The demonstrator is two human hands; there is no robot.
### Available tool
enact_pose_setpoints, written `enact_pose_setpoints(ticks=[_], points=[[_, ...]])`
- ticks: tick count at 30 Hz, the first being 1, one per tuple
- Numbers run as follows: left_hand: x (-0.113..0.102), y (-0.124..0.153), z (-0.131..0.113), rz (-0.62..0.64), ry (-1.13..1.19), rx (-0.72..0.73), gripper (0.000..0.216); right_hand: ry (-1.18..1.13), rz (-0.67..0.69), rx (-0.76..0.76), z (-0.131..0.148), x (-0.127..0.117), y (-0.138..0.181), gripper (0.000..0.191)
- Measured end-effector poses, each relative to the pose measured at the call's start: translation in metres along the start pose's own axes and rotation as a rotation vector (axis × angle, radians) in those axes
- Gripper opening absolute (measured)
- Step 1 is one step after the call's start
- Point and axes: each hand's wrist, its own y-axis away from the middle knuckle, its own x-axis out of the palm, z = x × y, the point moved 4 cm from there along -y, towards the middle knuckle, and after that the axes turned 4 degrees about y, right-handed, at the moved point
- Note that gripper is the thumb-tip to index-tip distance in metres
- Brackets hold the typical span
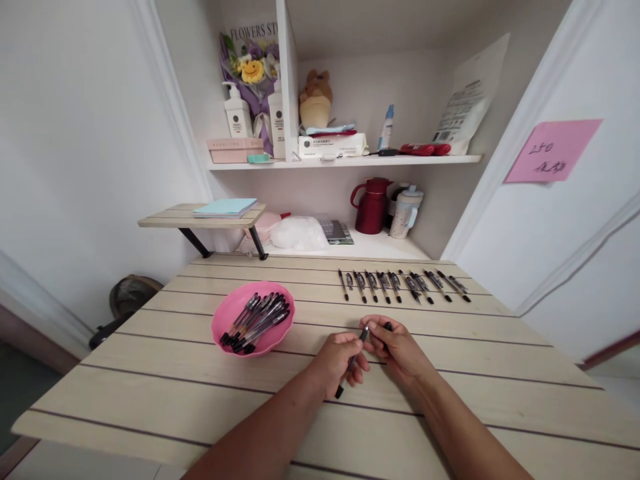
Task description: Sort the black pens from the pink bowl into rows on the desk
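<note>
My left hand [339, 363] is closed around a black pen [351, 365], which points up and away over the wooden table [165, 387]. My right hand [397, 350] is closed beside it, pinching a small dark piece [387, 327], apparently a pen cap, near the pen's upper end. To the left a pink bowl [227, 310] holds several black pens [256, 321]. Further back on the table lies a row of several pens with their caps beside them [403, 285].
A small raised wooden shelf [200, 217] with a blue notebook stands at the table's back left. Behind the table a white alcove holds a red jug [371, 207], a white cup, bottles, a plush toy and boxes. A pink note [550, 152] sticks on the right wall.
</note>
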Motion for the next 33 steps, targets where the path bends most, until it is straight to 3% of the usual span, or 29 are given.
enact_pose_setpoints(ticks=[6, 10, 15, 18, 25, 33], points=[[0.0, 0.002, 0.0, -0.068, -0.004, 0.021, 0.032, 0.071, -0.02, 0.064, -0.005, 0.001, 0.001, 0.033], [0.001, 0.003, -0.001, -0.049, 0.051, 0.013, 0.031, -0.018, -0.02, 0.002, -0.001, -0.003, -0.002, 0.03], [0.0, 0.003, -0.001, -0.043, 0.151, -0.012, 0.031, -0.139, -0.169, -0.105, 0.003, -0.02, -0.01, 0.031], [-0.005, -0.002, -0.004, -0.13, 0.252, 0.002, 0.027, -0.142, -0.206, -0.109, 0.0, -0.024, -0.012, 0.029], [-0.032, -0.036, -0.041, -0.349, 0.246, 0.131, 0.015, -0.085, -0.253, -0.083, -0.006, -0.02, -0.012, 0.029], [-0.053, -0.091, -0.088, -0.549, -0.117, 0.117, 0.034, -0.073, -0.257, -0.076, -0.01, -0.017, -0.015, 0.028]])
